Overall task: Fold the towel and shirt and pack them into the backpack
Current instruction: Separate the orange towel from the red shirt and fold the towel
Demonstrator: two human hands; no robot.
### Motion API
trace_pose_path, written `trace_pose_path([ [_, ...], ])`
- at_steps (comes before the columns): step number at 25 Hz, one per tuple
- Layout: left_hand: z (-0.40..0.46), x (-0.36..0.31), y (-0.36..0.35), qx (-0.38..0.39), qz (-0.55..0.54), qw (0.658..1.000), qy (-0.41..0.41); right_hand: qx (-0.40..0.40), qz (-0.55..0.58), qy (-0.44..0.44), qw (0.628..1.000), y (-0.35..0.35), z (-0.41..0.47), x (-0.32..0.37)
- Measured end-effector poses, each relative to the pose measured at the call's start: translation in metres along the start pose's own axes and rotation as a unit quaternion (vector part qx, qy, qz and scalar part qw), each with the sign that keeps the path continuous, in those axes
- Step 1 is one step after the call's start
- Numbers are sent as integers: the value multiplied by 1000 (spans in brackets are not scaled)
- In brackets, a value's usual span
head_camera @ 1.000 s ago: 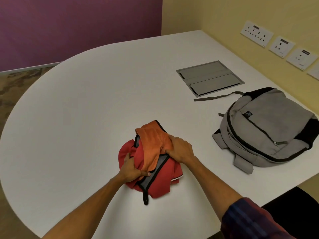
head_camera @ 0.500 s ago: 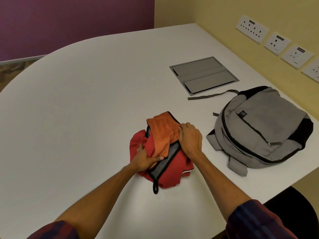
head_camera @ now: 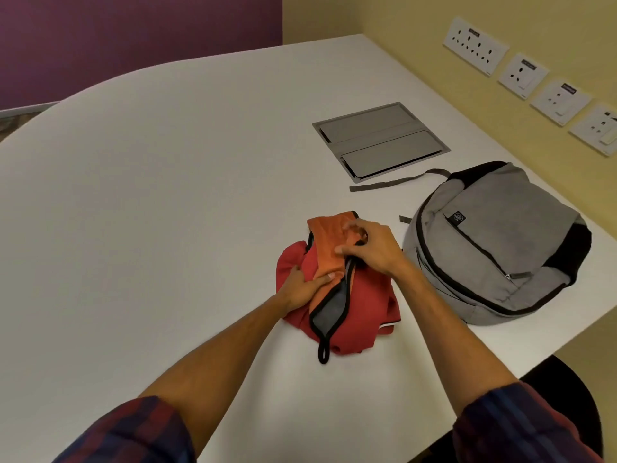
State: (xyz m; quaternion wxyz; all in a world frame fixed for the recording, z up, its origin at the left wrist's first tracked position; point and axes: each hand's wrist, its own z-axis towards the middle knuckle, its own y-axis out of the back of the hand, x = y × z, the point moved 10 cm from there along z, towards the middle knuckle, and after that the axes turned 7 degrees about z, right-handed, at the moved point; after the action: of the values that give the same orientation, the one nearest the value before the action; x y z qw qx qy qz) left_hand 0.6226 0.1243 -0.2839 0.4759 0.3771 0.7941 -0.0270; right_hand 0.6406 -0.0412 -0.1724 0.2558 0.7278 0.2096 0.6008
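A crumpled red shirt (head_camera: 360, 305) lies on the white table (head_camera: 167, 195) in front of me. On top of it sits an orange towel (head_camera: 325, 242) with a grey underside and black trim ending in a loop. My left hand (head_camera: 302, 284) grips the bundle on its left side, thumb across the orange cloth. My right hand (head_camera: 370, 245) pinches the towel's upper right edge with curled fingers. A grey backpack (head_camera: 494, 242) with black zips lies zipped to the right, apart from the bundle.
A grey metal cable hatch (head_camera: 380, 138) is set flush in the table behind the backpack's loose strap (head_camera: 394, 182). Wall sockets (head_camera: 521, 75) line the yellow wall on the right. A dark chair (head_camera: 561, 389) stands below the table's near right edge.
My right hand has shifted up to the towel's top right edge and now pinches it. My left hand keeps its grip on the bundle.
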Motion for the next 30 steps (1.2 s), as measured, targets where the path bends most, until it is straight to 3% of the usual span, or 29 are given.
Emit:
trace_pose_path([
  [2,-3,-3,7,-11,-33,999,-2,99,-89,-20,991,-8,-3,-9],
  [3,-3,0,12,-23,-41,999,7,94,-122,-10,988,-4,-2,-11],
  [8,-9,-6,30,-123,14,992,6,-27,-130,64,989,17,0,8],
  [13,-24,-52,32,-163,91,976,-113,-57,-97,130,985,14,-7,53],
  [20,-50,-95,80,-250,-7,942,-222,-101,-77,221,967,25,-12,120],
  [24,-58,-104,124,-296,-52,931,-207,-146,-46,220,963,34,-12,140],
  [30,-57,-63,156,-330,58,932,-138,-167,58,219,960,36,-10,176],
])
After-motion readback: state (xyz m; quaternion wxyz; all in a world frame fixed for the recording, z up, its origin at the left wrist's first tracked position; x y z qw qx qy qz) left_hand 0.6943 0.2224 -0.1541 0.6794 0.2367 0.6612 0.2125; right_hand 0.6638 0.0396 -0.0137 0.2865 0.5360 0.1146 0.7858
